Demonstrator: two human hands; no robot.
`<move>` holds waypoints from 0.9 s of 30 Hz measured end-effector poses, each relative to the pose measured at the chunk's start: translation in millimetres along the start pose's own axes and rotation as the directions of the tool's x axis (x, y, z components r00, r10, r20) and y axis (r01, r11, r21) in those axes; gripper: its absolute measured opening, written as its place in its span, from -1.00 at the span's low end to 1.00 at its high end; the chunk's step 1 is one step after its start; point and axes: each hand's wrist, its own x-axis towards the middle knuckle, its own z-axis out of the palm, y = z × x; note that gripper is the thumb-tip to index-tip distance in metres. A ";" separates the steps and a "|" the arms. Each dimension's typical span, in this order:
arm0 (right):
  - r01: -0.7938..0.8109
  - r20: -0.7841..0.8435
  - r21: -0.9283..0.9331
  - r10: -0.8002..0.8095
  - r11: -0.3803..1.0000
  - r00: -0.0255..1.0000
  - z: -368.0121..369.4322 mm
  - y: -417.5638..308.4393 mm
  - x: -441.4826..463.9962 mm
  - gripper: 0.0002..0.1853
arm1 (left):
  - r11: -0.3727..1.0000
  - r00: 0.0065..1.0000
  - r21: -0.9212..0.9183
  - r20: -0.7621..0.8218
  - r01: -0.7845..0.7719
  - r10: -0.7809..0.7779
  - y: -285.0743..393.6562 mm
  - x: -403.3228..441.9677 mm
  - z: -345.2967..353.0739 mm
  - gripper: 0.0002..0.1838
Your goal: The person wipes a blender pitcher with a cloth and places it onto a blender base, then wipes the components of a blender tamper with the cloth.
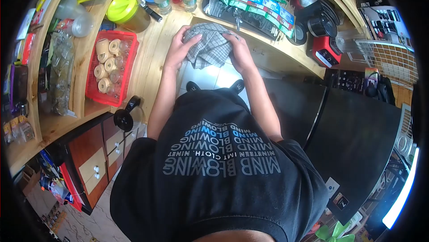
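Observation:
A grey checked cloth (208, 47) is bunched up between my two hands, in front of the wooden counter's edge. My left hand (179, 47) grips its left side, with the thumb lying on top and the fingers partly hidden. On the opposite side, my right hand (240, 50) is closed on the cloth as well. Whether anything lies inside the folds, I cannot tell.
On the left stands a red basket (91, 85) of lidded jars, near a yellow-lidded container (123, 9). Small bottles (161, 0) and a tray of cutlery under sachet strips (246, 12) line the counter. A black fridge-like cabinet (353, 130) is at right.

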 end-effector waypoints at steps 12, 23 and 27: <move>-0.044 -0.043 0.150 0.051 0.988 0.998 -54.8 -29.1 16.4 -0.63 | 0.760 0.952 0.594 0.032 -0.263 0.304 8.5 37.6 72.2 -0.54; -0.109 0.143 0.281 0.071 0.953 0.987 -125.2 -69.6 20.5 -0.62 | 0.685 0.943 0.677 0.043 -0.269 0.329 -23.1 62.1 163.4 -0.57; -0.057 0.265 0.079 0.034 0.995 0.964 -131.2 -67.0 26.9 -0.64 | 0.765 0.972 0.619 -0.008 -0.180 0.235 -30.8 54.1 171.5 -0.60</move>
